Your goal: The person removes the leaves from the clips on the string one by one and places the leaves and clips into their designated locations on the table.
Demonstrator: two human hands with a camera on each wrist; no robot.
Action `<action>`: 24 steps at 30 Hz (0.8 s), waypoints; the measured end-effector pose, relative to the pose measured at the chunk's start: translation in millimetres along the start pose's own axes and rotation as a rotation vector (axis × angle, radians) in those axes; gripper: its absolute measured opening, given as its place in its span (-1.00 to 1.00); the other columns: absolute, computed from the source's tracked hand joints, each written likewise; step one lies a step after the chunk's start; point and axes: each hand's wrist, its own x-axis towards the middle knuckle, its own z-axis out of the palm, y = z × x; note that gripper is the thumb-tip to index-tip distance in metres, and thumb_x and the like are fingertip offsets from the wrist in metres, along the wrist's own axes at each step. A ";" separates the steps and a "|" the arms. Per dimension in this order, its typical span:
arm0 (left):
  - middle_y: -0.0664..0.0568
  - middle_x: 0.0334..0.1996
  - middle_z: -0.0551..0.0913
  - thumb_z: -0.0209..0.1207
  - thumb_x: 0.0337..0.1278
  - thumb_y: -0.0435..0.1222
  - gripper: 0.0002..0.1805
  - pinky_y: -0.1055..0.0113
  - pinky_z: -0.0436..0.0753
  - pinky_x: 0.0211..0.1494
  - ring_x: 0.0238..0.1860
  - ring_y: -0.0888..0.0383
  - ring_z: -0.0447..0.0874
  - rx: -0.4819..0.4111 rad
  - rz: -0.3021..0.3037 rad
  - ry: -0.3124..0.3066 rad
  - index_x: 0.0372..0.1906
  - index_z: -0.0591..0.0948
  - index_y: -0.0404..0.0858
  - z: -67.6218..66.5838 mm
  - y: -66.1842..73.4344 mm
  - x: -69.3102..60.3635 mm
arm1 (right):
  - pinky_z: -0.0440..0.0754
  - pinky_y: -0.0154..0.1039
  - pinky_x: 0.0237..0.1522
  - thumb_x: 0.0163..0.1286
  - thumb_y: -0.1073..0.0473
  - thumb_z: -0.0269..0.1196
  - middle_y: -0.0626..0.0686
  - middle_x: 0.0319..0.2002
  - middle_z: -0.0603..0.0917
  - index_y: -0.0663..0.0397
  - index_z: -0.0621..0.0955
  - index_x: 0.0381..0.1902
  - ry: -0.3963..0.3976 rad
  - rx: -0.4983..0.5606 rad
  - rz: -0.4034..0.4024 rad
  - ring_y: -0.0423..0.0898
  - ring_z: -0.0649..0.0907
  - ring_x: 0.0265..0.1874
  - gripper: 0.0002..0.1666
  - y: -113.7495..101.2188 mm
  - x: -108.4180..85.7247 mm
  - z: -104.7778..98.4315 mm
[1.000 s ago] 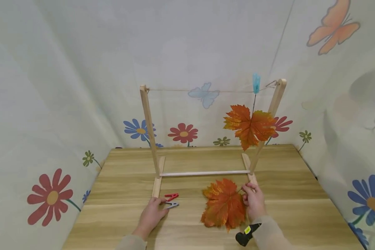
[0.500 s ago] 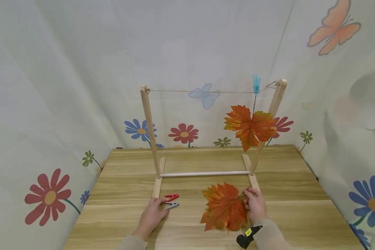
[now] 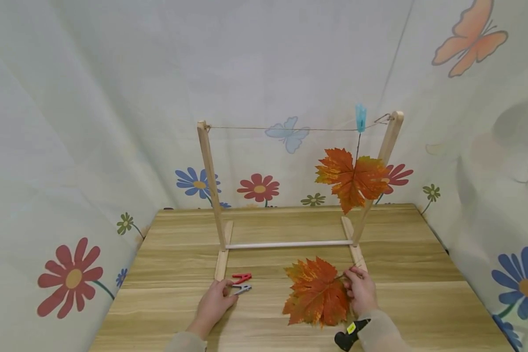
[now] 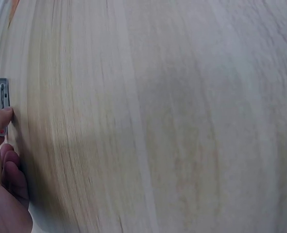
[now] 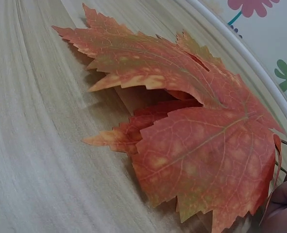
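Note:
My left hand (image 3: 214,304) rests on the table and pinches the handle end of a grey clothespin (image 3: 243,289). In the left wrist view the thumb lies against this grey clothespin (image 4: 3,94). A red clothespin (image 3: 242,277) lies just beyond it. My right hand (image 3: 362,292) pinches the thin stem of an orange-red artificial maple leaf (image 3: 319,296) low over the table. The right wrist view shows the leaf (image 5: 206,150) close up, with another leaf layer beneath it. A second maple leaf (image 3: 352,178) hangs by its stem from a blue clothespin (image 3: 361,118) on the string.
A wooden frame (image 3: 209,181) with a string (image 3: 286,129) across its top and a white rod (image 3: 290,244) low down stands on the wooden table (image 3: 180,230). A black device with a yellow label (image 3: 348,336) is at the right wrist. A printed cloth backs the table.
My right hand has shifted slightly toward me and to the right, and the leaf it holds has turned a little with it. My left hand has stayed at the grey clothespin.

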 end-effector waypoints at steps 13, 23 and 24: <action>0.12 -0.51 0.40 0.40 -0.18 -0.18 -0.58 0.32 0.34 -0.47 -0.52 0.22 0.32 -0.089 -0.022 -0.005 -0.12 0.60 -0.20 0.2 -4.5 -3.0 | 0.37 -0.45 -0.64 0.37 0.18 0.12 -0.11 -0.36 0.66 0.32 0.35 0.25 -0.046 -0.058 0.047 -0.24 0.57 -0.55 -0.45 -4.2 -0.4 -8.2; 0.09 -0.51 0.47 0.39 -0.12 -0.15 -0.48 0.33 0.44 -0.45 -0.50 0.20 0.41 -0.250 -0.089 0.005 0.01 0.57 -0.26 -3.0 -2.2 4.7 | 0.32 -0.50 -0.69 0.37 0.16 0.12 -0.18 -0.39 0.66 0.31 0.30 0.25 -0.049 0.007 0.037 -0.31 0.56 -0.59 -0.43 -1.2 1.4 -24.0; 0.08 -0.51 0.47 0.39 -0.12 -0.15 -0.48 0.33 0.44 -0.46 -0.51 0.20 0.41 -0.259 -0.097 0.004 0.01 0.57 -0.25 -3.2 -1.9 5.7 | 0.32 -0.51 -0.69 0.39 0.16 0.11 -0.19 -0.38 0.66 0.30 0.28 0.28 -0.052 0.004 0.032 -0.32 0.56 -0.59 -0.42 -1.1 1.3 -26.1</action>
